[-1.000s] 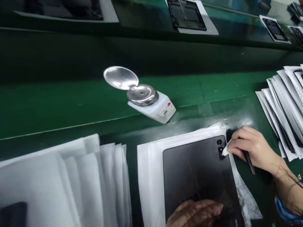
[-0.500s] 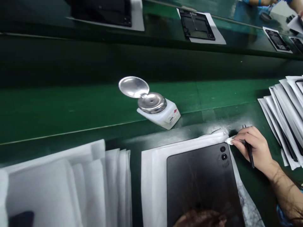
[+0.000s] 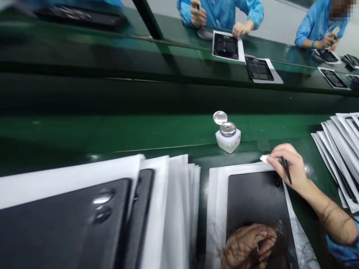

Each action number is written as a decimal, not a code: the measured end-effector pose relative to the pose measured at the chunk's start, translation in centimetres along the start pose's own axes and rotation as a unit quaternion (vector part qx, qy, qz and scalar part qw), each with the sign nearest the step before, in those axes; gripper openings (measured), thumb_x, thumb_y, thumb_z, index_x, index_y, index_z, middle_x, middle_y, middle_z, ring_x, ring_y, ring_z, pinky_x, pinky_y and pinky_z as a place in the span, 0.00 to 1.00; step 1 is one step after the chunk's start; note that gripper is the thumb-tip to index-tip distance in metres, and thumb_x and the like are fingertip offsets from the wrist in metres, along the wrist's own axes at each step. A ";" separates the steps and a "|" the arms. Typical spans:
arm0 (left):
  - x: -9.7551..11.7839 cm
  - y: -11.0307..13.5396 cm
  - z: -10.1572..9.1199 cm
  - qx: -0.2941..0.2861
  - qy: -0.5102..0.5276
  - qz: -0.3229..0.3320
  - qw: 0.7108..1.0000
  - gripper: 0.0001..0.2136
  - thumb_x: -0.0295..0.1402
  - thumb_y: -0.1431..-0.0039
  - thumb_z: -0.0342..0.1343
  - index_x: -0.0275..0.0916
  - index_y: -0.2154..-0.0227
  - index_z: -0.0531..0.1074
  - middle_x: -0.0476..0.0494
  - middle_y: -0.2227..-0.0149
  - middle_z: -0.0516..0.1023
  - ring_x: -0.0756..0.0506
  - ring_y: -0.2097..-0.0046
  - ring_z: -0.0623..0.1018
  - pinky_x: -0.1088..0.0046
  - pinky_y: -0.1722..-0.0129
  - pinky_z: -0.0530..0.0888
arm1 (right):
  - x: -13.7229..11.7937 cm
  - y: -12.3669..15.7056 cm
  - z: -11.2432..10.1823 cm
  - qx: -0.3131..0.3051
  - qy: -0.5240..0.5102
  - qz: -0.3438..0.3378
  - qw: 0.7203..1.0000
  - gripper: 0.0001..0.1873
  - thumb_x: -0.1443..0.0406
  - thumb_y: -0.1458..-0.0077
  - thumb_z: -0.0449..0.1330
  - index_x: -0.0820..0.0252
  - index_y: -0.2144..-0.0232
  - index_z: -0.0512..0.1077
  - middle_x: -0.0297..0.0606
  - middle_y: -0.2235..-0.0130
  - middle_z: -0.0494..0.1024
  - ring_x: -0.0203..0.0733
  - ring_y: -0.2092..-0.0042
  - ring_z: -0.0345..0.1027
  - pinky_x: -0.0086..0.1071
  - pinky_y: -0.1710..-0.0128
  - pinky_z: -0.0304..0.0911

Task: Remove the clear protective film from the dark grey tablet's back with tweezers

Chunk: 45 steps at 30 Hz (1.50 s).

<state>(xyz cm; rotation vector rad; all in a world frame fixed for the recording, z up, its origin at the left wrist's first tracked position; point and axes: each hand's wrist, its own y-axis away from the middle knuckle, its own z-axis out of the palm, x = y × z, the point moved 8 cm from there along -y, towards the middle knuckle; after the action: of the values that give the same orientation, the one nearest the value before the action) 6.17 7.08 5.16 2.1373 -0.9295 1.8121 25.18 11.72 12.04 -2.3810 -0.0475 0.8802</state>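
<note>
A dark grey tablet (image 3: 255,198) lies back-up on a white sheet (image 3: 217,213), with a camera lens (image 3: 277,183) showing at its top right corner. My right hand (image 3: 286,164) is at that corner, pinching a white wipe (image 3: 265,159) and black tweezers (image 3: 287,171). The wipe sits just above the tablet's top edge. At the bottom of the tablet, a brownish shape (image 3: 249,246) may be my left hand or a reflection; I cannot tell which. Another dark tablet (image 3: 64,224) tops a stack of white sheets on the lower left.
A white dispenser bottle (image 3: 227,136) with an open metal lid stands on the green bench. A stack of sheets (image 3: 339,157) lies at the right. Across the bench, co-workers in blue smocks (image 3: 218,11) handle dark frames on white sheets (image 3: 227,45).
The view has tilted up, bringing in the co-workers and a dark tablet at the left of the stack. My right hand has moved the wipe from the lenses to above the tablet's top edge.
</note>
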 end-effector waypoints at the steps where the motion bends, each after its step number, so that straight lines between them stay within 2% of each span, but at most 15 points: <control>1: -0.3 0.0 0.0 0.018 0.025 0.000 1.000 0.08 0.35 0.46 0.56 0.55 0.67 0.78 0.58 0.78 0.82 0.51 0.86 0.74 0.85 0.89 0.68 | -0.8 -1.6 0.7 0.003 -0.010 -0.022 1.000 0.06 0.66 0.39 0.62 0.54 0.69 0.75 0.37 0.68 0.79 0.43 0.65 0.73 0.39 0.62 0.69; 4: -1.9 0.3 0.1 0.023 0.042 -0.065 0.997 0.11 0.35 0.46 0.60 0.57 0.62 0.81 0.57 0.77 0.82 0.50 0.87 0.69 0.80 0.90 0.68 | -2.6 -6.4 3.2 -0.006 -0.025 -0.064 0.998 0.08 0.66 0.39 0.62 0.54 0.72 0.75 0.38 0.67 0.79 0.44 0.63 0.72 0.39 0.60 0.68; 7: -2.5 0.5 0.0 0.003 0.045 -0.131 0.990 0.15 0.37 0.46 0.63 0.56 0.55 0.81 0.55 0.70 0.85 0.49 0.84 0.69 0.76 0.83 0.73 | -2.6 -10.0 5.7 -0.024 0.020 -0.028 0.999 0.08 0.67 0.41 0.65 0.55 0.73 0.75 0.38 0.65 0.78 0.44 0.61 0.70 0.38 0.59 0.67; 9: -2.3 0.4 -0.2 -0.006 0.046 -0.155 0.987 0.15 0.39 0.47 0.64 0.53 0.56 0.82 0.54 0.71 0.86 0.49 0.83 0.68 0.75 0.82 0.72 | -2.1 -11.1 6.9 -0.055 0.056 0.011 0.997 0.07 0.68 0.43 0.66 0.56 0.73 0.76 0.39 0.64 0.78 0.46 0.60 0.69 0.39 0.58 0.67; 11: -2.0 0.2 -0.3 -0.005 0.045 -0.168 0.985 0.12 0.38 0.45 0.62 0.50 0.58 0.83 0.53 0.71 0.86 0.49 0.82 0.67 0.75 0.81 0.72 | -2.0 -11.1 6.8 -0.073 0.069 0.027 0.995 0.04 0.69 0.44 0.67 0.57 0.71 0.77 0.40 0.62 0.78 0.47 0.59 0.70 0.40 0.57 0.67; 13: -1.8 0.0 -0.3 0.005 0.045 -0.179 0.983 0.10 0.38 0.44 0.60 0.49 0.62 0.84 0.52 0.71 0.86 0.49 0.81 0.69 0.75 0.78 0.73 | -2.7 -9.6 5.1 -0.056 0.043 0.007 0.997 0.01 0.68 0.42 0.65 0.57 0.66 0.78 0.41 0.60 0.78 0.47 0.57 0.70 0.41 0.55 0.67; 15: -1.7 -0.1 -0.4 0.024 0.044 -0.184 0.982 0.08 0.37 0.45 0.60 0.48 0.65 0.84 0.53 0.73 0.85 0.49 0.80 0.70 0.75 0.77 0.73 | -3.7 -6.6 2.3 -0.040 -0.019 -0.020 0.999 0.04 0.66 0.38 0.62 0.57 0.61 0.77 0.41 0.59 0.78 0.46 0.57 0.71 0.40 0.54 0.68; 16: -1.6 -0.2 -0.5 0.033 0.044 -0.185 0.981 0.08 0.37 0.45 0.60 0.48 0.66 0.84 0.53 0.74 0.84 0.49 0.81 0.69 0.75 0.78 0.73 | -4.1 -4.8 1.2 -0.055 -0.057 -0.021 0.997 0.05 0.65 0.36 0.60 0.57 0.60 0.76 0.41 0.60 0.78 0.45 0.58 0.72 0.40 0.55 0.69; 20: -1.1 -0.4 -0.5 0.030 0.052 -0.171 0.983 0.07 0.36 0.46 0.62 0.48 0.65 0.84 0.53 0.75 0.83 0.49 0.82 0.70 0.76 0.80 0.73 | -3.9 3.5 -0.9 -0.219 -0.158 0.086 0.959 0.10 0.61 0.31 0.55 0.57 0.61 0.76 0.39 0.63 0.80 0.43 0.60 0.75 0.35 0.59 0.71; 24: -0.2 -0.5 -0.7 0.027 0.045 -0.123 0.991 0.09 0.30 0.46 0.63 0.50 0.64 0.84 0.56 0.75 0.83 0.50 0.79 0.75 0.80 0.76 0.76 | -3.7 8.5 -1.4 -0.293 -0.232 0.144 0.916 0.11 0.56 0.34 0.59 0.56 0.60 0.77 0.38 0.65 0.79 0.42 0.65 0.73 0.35 0.65 0.71; 30: 2.0 -1.2 -0.8 0.011 0.017 -0.032 0.999 0.10 0.26 0.43 0.62 0.49 0.63 0.83 0.57 0.70 0.86 0.52 0.72 0.82 0.83 0.68 0.76 | -3.3 10.4 -0.8 -0.294 -0.275 0.192 0.895 0.05 0.61 0.37 0.63 0.54 0.64 0.78 0.35 0.68 0.76 0.40 0.67 0.70 0.33 0.67 0.68; 34: 3.2 -1.5 -1.0 -0.003 -0.021 0.002 1.000 0.08 0.26 0.39 0.60 0.45 0.64 0.82 0.56 0.70 0.85 0.54 0.71 0.82 0.85 0.66 0.75 | -3.3 11.3 -0.4 -0.295 -0.287 0.210 0.887 0.06 0.62 0.36 0.61 0.55 0.65 0.76 0.34 0.68 0.76 0.39 0.68 0.69 0.32 0.68 0.66; 37: 3.0 -1.4 -0.9 -0.001 -0.061 -0.021 0.998 0.05 0.31 0.38 0.61 0.45 0.64 0.82 0.52 0.71 0.85 0.50 0.71 0.83 0.79 0.67 0.78 | -3.2 11.6 -0.2 -0.301 -0.265 0.223 0.888 0.09 0.61 0.35 0.61 0.55 0.68 0.74 0.33 0.71 0.74 0.39 0.69 0.68 0.32 0.69 0.64; 40: 2.4 -1.1 -0.6 -0.001 -0.095 -0.061 0.994 0.07 0.40 0.42 0.65 0.45 0.65 0.83 0.48 0.73 0.84 0.45 0.71 0.83 0.73 0.70 0.80 | -3.3 11.2 -0.4 -0.286 -0.222 0.207 0.909 0.09 0.62 0.36 0.61 0.55 0.70 0.72 0.31 0.73 0.73 0.38 0.70 0.67 0.32 0.69 0.63; 45: 2.1 -0.7 -0.3 -0.003 -0.091 -0.084 0.992 0.11 0.45 0.46 0.67 0.46 0.64 0.83 0.47 0.74 0.83 0.44 0.71 0.83 0.72 0.72 0.80 | -4.0 10.7 -0.6 -0.267 -0.202 0.173 0.926 0.08 0.64 0.36 0.61 0.55 0.70 0.72 0.32 0.72 0.75 0.39 0.69 0.69 0.32 0.68 0.66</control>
<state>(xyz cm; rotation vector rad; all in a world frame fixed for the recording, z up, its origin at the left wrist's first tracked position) 6.44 7.11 7.33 2.3297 -0.7623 1.5546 20.69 1.69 8.91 -2.6979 -0.0312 1.7038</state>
